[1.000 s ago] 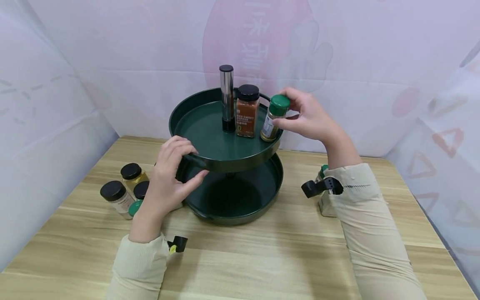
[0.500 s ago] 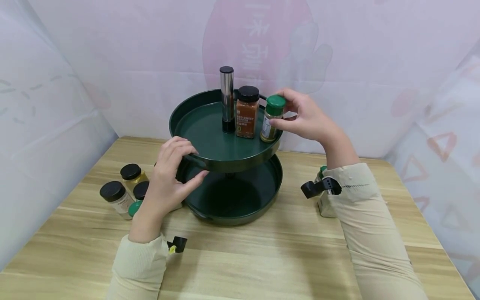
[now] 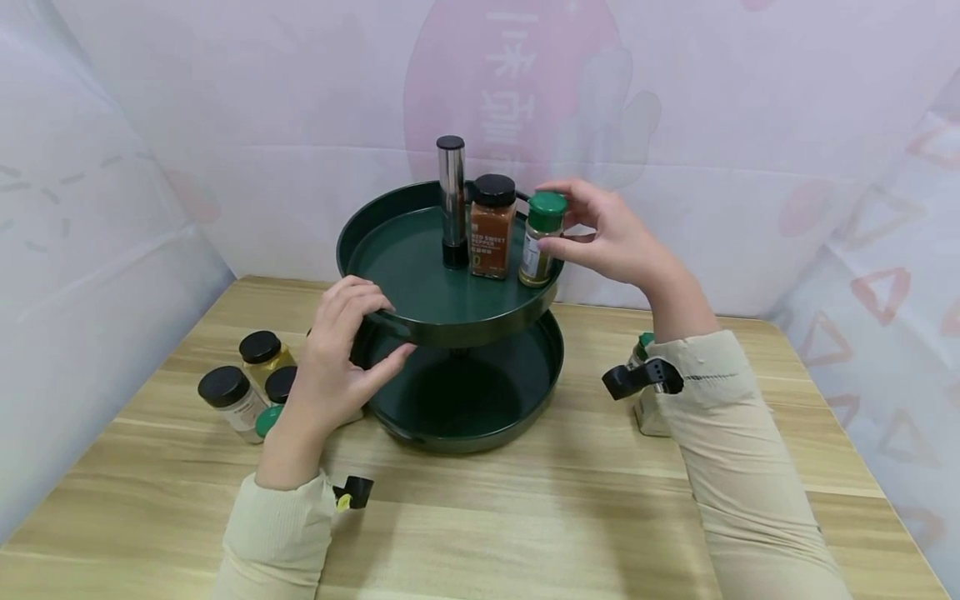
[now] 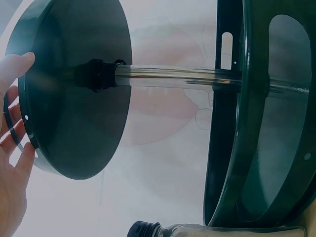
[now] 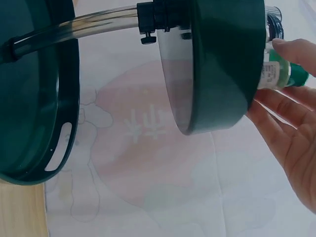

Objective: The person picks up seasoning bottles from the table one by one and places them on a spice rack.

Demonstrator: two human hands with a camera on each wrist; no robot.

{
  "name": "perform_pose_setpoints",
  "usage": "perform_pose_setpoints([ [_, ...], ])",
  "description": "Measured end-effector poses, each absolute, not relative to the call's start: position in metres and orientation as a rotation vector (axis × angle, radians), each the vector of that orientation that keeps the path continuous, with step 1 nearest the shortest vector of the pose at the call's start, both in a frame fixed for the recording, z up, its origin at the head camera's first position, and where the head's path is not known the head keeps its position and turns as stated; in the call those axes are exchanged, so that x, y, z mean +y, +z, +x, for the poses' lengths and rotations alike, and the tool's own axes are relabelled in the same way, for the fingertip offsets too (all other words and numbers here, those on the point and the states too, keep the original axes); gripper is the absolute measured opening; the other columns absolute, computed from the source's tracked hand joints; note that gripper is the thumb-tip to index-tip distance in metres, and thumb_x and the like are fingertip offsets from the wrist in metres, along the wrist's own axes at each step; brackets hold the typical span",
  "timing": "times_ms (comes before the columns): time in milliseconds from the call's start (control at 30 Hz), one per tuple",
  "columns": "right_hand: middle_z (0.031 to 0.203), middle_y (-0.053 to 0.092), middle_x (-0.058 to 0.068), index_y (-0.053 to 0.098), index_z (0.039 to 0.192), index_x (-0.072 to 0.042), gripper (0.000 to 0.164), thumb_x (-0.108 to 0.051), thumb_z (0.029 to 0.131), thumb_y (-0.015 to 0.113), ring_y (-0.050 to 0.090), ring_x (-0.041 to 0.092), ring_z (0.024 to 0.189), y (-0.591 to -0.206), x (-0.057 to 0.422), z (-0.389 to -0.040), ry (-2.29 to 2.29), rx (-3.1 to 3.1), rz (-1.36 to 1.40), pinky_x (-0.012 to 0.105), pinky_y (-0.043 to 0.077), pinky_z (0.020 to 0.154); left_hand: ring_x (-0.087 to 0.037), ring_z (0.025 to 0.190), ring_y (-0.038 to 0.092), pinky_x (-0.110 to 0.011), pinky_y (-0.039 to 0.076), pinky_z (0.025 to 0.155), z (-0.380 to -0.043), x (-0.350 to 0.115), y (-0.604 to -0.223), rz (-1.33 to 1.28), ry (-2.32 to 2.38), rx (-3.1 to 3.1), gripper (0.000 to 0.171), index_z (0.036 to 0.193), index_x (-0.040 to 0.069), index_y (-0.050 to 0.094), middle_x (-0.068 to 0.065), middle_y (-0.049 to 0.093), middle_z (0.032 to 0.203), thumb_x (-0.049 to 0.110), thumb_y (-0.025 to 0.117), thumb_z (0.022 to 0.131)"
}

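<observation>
Two dark green round trays, an upper tray (image 3: pixel 408 287) and a lower tray (image 3: pixel 465 400), stand one above the other on a central metal pole (image 3: pixel 452 196). My left hand (image 3: pixel 337 350) grips the upper tray's near-left rim, fingers over the edge and thumb below; the left wrist view shows fingers (image 4: pixel 15 131) at the handle slot. Near the right rim of that tray, my right hand (image 3: pixel 600 229) holds a green-capped spice jar (image 3: pixel 537 254) between thumb and fingers. The jar is nearly upright. Just left of it stands a black-capped red sweet pepper jar (image 3: pixel 491 237).
Several spice jars stand on the wooden table (image 3: pixel 480 533) at left, among them a white-labelled jar (image 3: pixel 238 404) and a yellow jar (image 3: pixel 267 358), partly behind my left forearm. A green-capped jar (image 3: pixel 651 417) stands at right beside my sleeve. White printed cloth (image 3: pixel 300 183) hangs behind.
The green-capped jar has tipped from a rightward lean to nearly upright, its cap moving left with my right hand. My left hand stays on the upper tray's rim.
</observation>
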State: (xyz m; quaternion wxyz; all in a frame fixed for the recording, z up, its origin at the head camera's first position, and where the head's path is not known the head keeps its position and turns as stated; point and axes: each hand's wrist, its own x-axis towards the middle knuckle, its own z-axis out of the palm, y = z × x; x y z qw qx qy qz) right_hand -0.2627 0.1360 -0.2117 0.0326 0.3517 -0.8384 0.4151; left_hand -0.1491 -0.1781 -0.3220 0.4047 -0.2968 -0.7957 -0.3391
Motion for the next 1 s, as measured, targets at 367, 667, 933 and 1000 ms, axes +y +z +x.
perform_pose_setpoints([
  [367, 0.112, 0.067, 0.005, 0.049, 0.143, -0.010, 0.058, -0.002, 0.089, 0.070, 0.067, 0.011, 0.103, -0.208, 0.164, -0.253, 1.321, -2.463, 1.056, 0.021, 0.056, 0.090, -0.040, 0.123, 0.046, -0.030, 0.029, 0.119, -0.148, -0.179, -0.321, -0.746, -0.846, -2.003, 0.051, 0.113, -0.004, 0.059, -0.022, 0.060, 0.119, 0.044, 0.063, 0.095],
  [667, 0.107, 0.067, -0.008, 0.053, 0.138, -0.008, 0.053, 0.004, 0.088, 0.069, 0.066, 0.004, 0.101, -0.212, 0.200, -0.239, 1.270, -2.401, 1.039, 0.011, 0.053, 0.087, -0.040, 0.123, 0.047, -0.031, 0.030, 0.118, -0.149, -0.178, -0.320, -0.753, -0.843, -1.997, 0.050, 0.112, -0.004, 0.059, -0.021, 0.060, 0.118, 0.043, 0.064, 0.095],
  [933, 0.106, 0.068, -0.009, 0.056, 0.136, -0.012, 0.053, 0.005, 0.087, 0.069, 0.065, 0.003, 0.104, -0.220, 0.231, -0.224, 1.218, -2.442, 0.932, 0.009, 0.050, 0.092, -0.040, 0.123, 0.046, -0.032, 0.030, 0.118, -0.149, -0.178, -0.320, -0.754, -0.849, -2.002, 0.050, 0.112, -0.004, 0.059, -0.022, 0.060, 0.118, 0.043, 0.064, 0.095],
  [1000, 0.106, 0.068, -0.011, 0.056, 0.136, -0.011, 0.054, 0.006, 0.087, 0.070, 0.064, 0.003, 0.105, -0.224, 0.238, -0.220, 1.203, -2.445, 0.923, 0.008, 0.049, 0.092, -0.040, 0.123, 0.046, -0.032, 0.030, 0.118, -0.148, -0.178, -0.319, -0.753, -0.851, -2.002, 0.050, 0.112, -0.004, 0.059, -0.022, 0.060, 0.117, 0.043, 0.064, 0.095],
])
